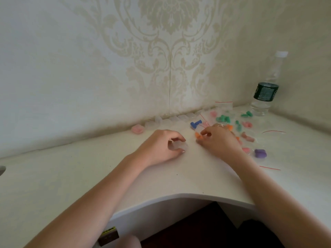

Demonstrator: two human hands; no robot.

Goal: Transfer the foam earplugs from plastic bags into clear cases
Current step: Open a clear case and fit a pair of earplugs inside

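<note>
My left hand point(161, 145) grips a clear case point(179, 146); my right hand point(219, 138) pinches an orange earplug point(198, 135). Bagged earplugs point(223, 119) lie beyond it, a bottle point(266, 93) farther right.

Clear case point(178, 146) on desk, open; orange earplugs point(198, 135) just right; bagged earplugs point(223, 119) beyond.

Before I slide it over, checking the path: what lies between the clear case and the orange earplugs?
Bare desk in the head view between clear case and orange earplugs.

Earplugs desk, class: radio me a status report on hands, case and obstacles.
Left hand grips clear case. Right hand pinches orange earplug. Path between them unobstructed; bags at right.
</note>
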